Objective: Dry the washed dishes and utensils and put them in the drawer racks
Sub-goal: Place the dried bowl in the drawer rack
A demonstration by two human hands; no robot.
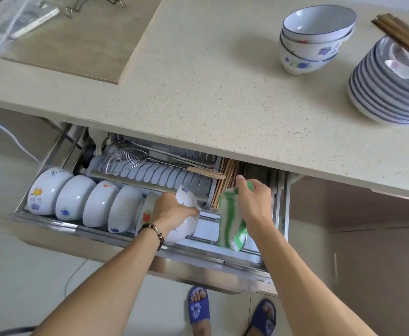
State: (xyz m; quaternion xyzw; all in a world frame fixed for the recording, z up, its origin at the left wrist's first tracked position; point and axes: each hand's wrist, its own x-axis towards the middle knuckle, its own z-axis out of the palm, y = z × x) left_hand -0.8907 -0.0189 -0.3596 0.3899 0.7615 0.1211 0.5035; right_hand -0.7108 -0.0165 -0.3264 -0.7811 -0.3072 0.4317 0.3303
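Over the open drawer rack (82, 229):
Left hand (172, 209): fingers curled round a white bowl (186, 219), at the end of the bowl row (84, 202).
Right hand (254, 200): fingers pinching a green-striped cloth (231, 224).
Table (210, 81): stacked bowls (315, 37), plates (390, 90), chopsticks (402, 35).

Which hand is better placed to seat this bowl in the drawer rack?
Left. The left hand already grips the bowl beside the racked row; the right hand holds the green cloth.

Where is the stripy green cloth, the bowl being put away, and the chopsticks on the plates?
green cloth (231, 226), head view, middle of the hanging part
bowl (186, 214), head view, white outer side
chopsticks (402, 36), head view, mid-shafts
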